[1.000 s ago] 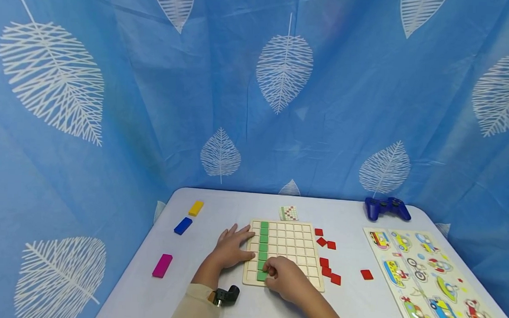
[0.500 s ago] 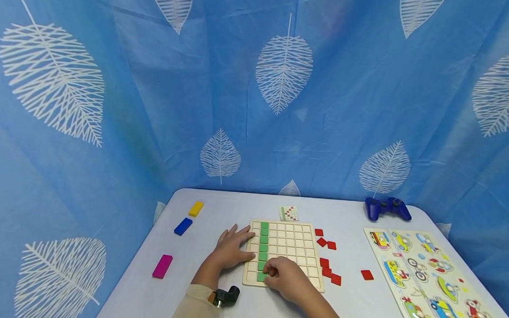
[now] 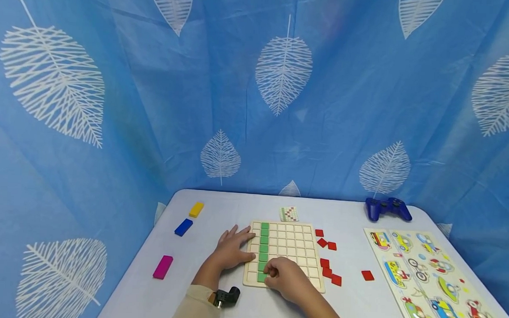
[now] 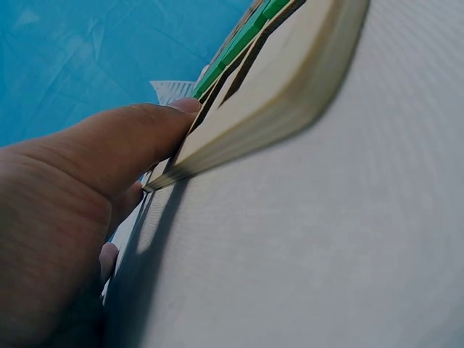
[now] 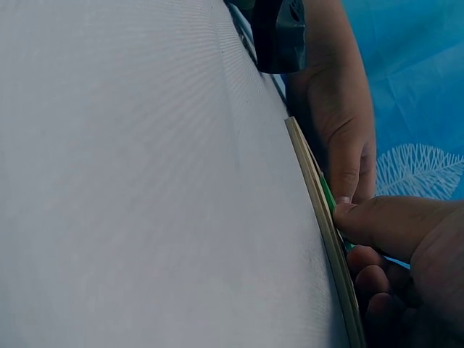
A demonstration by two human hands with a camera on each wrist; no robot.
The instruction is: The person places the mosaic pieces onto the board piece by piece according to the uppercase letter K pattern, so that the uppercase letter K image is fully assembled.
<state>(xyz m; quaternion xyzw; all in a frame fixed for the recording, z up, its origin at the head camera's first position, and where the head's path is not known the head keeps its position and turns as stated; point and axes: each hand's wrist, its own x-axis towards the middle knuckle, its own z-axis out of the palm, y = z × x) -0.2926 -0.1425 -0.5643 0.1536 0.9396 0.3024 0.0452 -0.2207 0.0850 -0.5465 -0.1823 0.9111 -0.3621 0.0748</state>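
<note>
A square wooden grid board (image 3: 295,243) lies on the table, with a column of green tiles (image 3: 264,249) near its left side. My left hand (image 3: 230,251) rests at the board's left edge with its fingers spread. In the left wrist view its thumb (image 4: 141,130) lies against the board's rim. My right hand (image 3: 286,280) is over the board's lower part, fingers curled, with thumb and forefinger on the lowest green tile (image 3: 261,277). The right wrist view shows the thumb (image 5: 377,221) touching green at the board; the curled fingers partly hide the tile.
Several red tiles (image 3: 325,263) lie right of the board. A small pattern card (image 3: 289,213) is behind it. Yellow (image 3: 196,209), blue (image 3: 183,227) and magenta (image 3: 163,267) blocks stand left. At the right are a picture puzzle (image 3: 423,292) and a blue game controller (image 3: 388,209).
</note>
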